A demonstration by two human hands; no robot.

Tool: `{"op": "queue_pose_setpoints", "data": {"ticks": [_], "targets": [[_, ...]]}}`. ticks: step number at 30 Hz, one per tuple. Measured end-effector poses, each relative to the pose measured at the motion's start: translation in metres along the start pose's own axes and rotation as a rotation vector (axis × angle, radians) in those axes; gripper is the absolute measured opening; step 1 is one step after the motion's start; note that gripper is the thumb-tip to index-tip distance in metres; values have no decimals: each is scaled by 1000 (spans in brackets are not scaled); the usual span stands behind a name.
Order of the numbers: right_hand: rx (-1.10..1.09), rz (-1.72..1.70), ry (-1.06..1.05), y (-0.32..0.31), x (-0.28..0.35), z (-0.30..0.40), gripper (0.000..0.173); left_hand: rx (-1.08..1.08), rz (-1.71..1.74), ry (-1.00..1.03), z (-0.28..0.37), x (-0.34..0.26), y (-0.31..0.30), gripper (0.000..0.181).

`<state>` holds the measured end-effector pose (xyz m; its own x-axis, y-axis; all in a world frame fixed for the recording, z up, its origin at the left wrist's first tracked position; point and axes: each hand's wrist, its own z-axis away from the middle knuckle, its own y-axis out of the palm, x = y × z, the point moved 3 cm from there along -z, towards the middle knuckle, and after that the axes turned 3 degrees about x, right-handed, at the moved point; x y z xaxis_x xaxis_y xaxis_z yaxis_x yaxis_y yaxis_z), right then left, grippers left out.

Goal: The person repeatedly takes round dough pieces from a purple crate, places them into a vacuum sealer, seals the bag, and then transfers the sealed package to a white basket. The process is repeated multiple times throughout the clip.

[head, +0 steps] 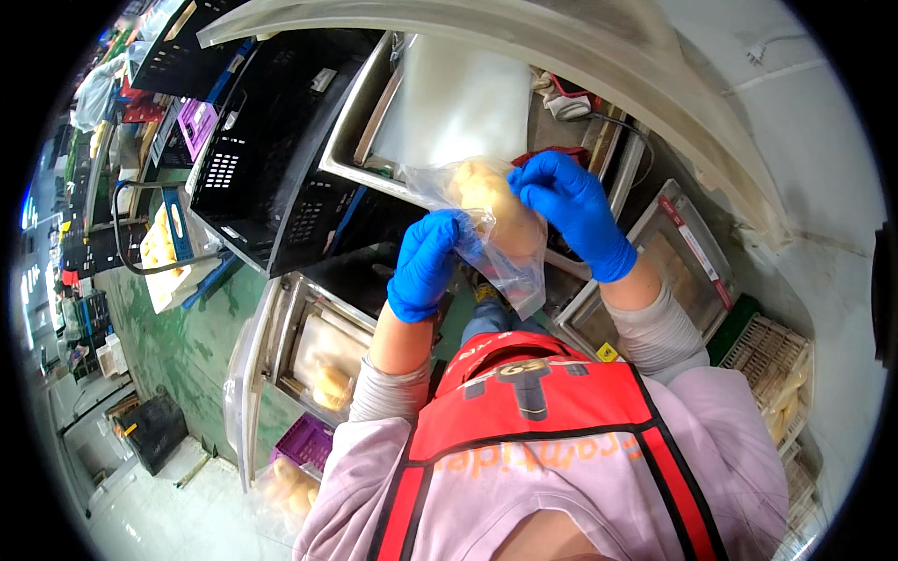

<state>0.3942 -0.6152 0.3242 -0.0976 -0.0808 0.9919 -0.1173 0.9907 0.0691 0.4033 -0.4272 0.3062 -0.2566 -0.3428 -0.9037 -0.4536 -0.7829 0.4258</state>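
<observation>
My left hand, in a blue glove, pinches the near left edge of a clear plastic bag. Inside the bag lies a pale yellow lump of food, possibly poultry; the film blurs its form. My right hand, gloved in blue too, has its curled fingertips on the bag's right side and appears to grip the film. Both hands hold the bag in front of my red apron. Just beyond it, a stack of flat clear bags lies over a metal-rimmed machine chamber.
A raised clear lid arches over the chamber. Black crates stand at left. A second chamber holds a bagged yellow piece. Right are another lid and a pale crate. A white tub holds yellow food.
</observation>
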Motion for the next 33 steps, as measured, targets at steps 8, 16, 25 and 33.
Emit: {"op": "queue_pose_setpoints", "data": {"ticks": [8,16,25,33], "targets": [[145,615,-263,36,-8,24,50,-275,-174,-103,25,-9,-6,23],[68,381,-211,32,-11,19,49,-225,10,-128,32,-2,-17,19],[436,39,-184,-6,61,-24,67,391,-81,-133,2,-96,29,30],[143,-315,128,9,68,18,15,306,180,-84,6,-96,24,59]]}}
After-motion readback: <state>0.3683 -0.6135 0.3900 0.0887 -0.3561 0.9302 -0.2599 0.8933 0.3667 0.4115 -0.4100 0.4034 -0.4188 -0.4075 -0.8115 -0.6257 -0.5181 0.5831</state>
